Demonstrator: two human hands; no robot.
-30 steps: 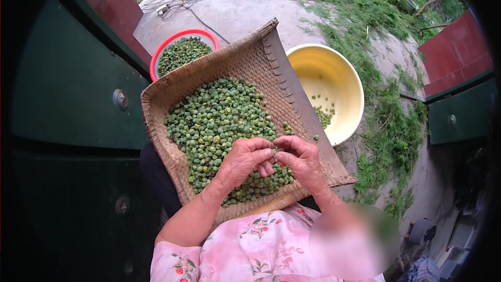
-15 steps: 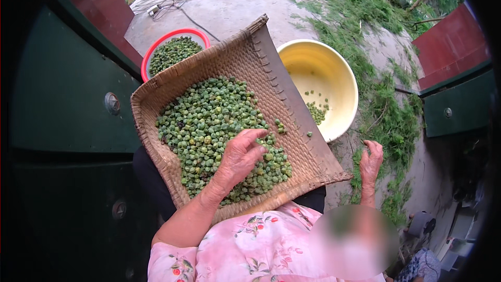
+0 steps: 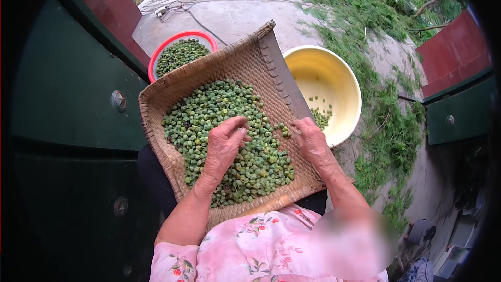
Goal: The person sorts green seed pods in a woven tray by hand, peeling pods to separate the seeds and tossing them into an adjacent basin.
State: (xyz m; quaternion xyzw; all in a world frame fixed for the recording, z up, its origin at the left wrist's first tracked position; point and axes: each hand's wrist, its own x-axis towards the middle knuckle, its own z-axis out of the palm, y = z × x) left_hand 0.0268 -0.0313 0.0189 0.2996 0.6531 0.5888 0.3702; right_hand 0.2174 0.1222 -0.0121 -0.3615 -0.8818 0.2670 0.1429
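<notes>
A woven winnowing basket point(image 3: 271, 81) lies tilted across my lap, with a broad heap of small round green fruits point(image 3: 224, 104) in it. Over the middle of the heap is my left hand point(image 3: 224, 145), its fingers bent and a gap between thumb and forefinger. My right hand point(image 3: 312, 140) hovers at the basket's right side, fingers loosely curled and apart, close to a few fruits point(image 3: 283, 129) lying off the heap. I see nothing held in either hand, though the palms are hidden.
Beyond the basket's right edge stands a yellow basin point(image 3: 347, 91) with some green fruits at its bottom. A red-rimmed bowl point(image 3: 153, 68) of similar fruits is at the far left. Cut greenery point(image 3: 386, 120) covers ground on the right. Dark green door panels point(image 3: 68, 83) flank my left.
My right hand has come in from outside the basket, moving left to its right side. My left hand has shifted slightly left over the heap.
</notes>
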